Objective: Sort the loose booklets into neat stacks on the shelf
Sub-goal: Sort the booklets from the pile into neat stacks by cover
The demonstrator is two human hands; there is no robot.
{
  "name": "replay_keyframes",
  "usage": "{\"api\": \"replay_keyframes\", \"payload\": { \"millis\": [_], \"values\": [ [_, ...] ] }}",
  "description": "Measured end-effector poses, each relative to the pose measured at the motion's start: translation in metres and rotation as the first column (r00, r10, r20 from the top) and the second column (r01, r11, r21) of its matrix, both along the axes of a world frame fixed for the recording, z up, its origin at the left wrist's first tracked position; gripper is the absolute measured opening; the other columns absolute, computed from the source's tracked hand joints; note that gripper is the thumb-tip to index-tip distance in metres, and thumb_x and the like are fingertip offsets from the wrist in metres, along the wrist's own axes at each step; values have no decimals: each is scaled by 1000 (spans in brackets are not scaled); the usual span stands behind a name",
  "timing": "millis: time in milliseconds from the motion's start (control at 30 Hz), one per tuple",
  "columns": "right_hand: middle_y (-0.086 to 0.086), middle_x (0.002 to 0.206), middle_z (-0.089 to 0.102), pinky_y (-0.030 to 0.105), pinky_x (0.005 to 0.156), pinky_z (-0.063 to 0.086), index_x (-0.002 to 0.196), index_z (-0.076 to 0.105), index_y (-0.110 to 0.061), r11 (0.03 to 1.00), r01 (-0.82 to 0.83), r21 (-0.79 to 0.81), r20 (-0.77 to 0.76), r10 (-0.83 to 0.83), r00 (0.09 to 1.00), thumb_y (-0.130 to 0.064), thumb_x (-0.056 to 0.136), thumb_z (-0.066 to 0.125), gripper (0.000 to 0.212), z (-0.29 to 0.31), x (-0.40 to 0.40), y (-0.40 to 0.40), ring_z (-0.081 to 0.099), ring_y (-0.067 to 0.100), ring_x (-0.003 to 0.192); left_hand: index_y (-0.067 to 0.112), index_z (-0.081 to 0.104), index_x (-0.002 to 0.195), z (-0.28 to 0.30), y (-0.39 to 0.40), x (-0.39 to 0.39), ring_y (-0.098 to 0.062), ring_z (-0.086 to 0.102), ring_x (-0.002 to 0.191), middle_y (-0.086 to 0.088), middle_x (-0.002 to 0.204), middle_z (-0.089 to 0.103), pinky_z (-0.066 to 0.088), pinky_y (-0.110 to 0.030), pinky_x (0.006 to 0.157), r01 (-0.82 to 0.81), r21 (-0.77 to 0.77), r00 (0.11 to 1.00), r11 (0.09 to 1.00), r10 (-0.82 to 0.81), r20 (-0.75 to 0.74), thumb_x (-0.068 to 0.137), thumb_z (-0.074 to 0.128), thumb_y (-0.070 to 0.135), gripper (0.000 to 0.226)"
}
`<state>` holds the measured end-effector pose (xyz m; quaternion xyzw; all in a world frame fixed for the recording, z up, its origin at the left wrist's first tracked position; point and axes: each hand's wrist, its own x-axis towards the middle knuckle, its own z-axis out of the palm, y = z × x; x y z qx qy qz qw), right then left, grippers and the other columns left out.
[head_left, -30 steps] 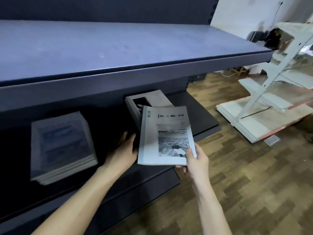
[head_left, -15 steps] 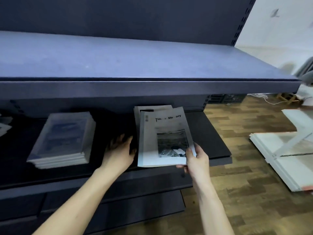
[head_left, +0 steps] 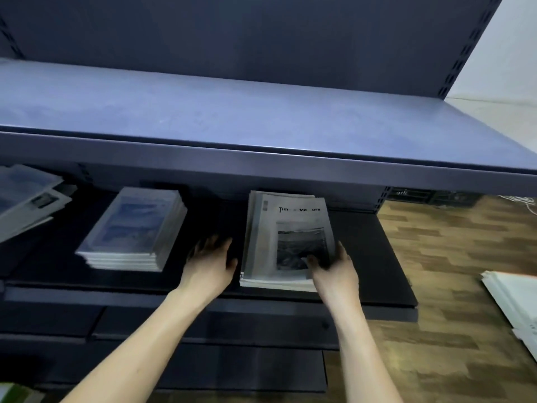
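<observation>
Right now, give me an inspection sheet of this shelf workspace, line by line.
Surface: dark lower shelf under a blue upper shelf.
Job's things: grey booklet stack, slightly uneven; blue-cover stack, neat; loose booklets askew at far left.
Clutter: nothing seen.
Hands: left hand open beside the grey stack; right hand at its near right corner, thumb on the cover.
Cables: white cord on the floor, far right.
Surroundings: wood-pattern floor, white panels.
</observation>
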<state>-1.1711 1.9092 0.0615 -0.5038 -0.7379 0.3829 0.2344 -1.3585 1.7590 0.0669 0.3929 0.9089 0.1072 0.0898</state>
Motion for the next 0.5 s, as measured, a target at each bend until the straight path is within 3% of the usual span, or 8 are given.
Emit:
{"api": "replay_keyframes", "payload": {
  "millis": [67, 167, 300, 400, 500],
  "values": [
    [15, 139, 50, 43, 104, 43, 153, 31, -12, 999, 4, 52, 94, -9, 996, -43, 88, 66, 80, -5, -5, 2, 48, 39, 127, 28, 25, 153, 0, 8, -3, -28, 19, 147, -3, 160, 22, 23, -40, 118, -3, -3, 1000, 1000, 3, 12, 101, 40, 43, 57],
    [21, 146, 41, 46, 108, 32, 156, 22, -10, 997, 13, 78, 206, -28, 978, -43, 92, 62, 83, -11, -11, 0, 37, 43, 131, 28, 24, 154, 0, 16, -5, -29, 18, 147, -3, 161, 20, 21, -41, 117, -7, -10, 999, 1000, 8, 39, 102, 38, 40, 55],
    [17, 157, 31, 46, 116, 31, 159, 12, -9, 999, -37, 0, 52, 37, 998, -39, 93, 64, 89, -20, -15, -3, 29, 36, 143, 27, 28, 153, 1, 21, -9, -29, 20, 145, -3, 159, 22, 22, -40, 116, -15, 7, 998, 1000, 15, 55, 104, 34, 33, 49],
    [11, 158, 33, 38, 115, 34, 157, 21, -9, 999, -39, 0, 19, 39, 999, -40, 92, 66, 86, -21, -16, -1, 32, 29, 145, 26, 30, 152, 2, 23, -11, -29, 23, 144, -4, 158, 25, 24, -40, 114, -20, 17, 998, 1000, 19, 54, 104, 33, 30, 48],
    [4, 146, 50, 25, 97, 42, 148, 42, -13, 999, -37, 39, 10, 36, 999, -34, 93, 65, 63, -22, -14, 2, 47, 24, 134, 26, 30, 152, 3, 25, -12, -29, 23, 144, -4, 158, 25, 25, -40, 114, -19, 20, 999, 1000, 18, 49, 104, 33, 29, 47]
  ]
}}
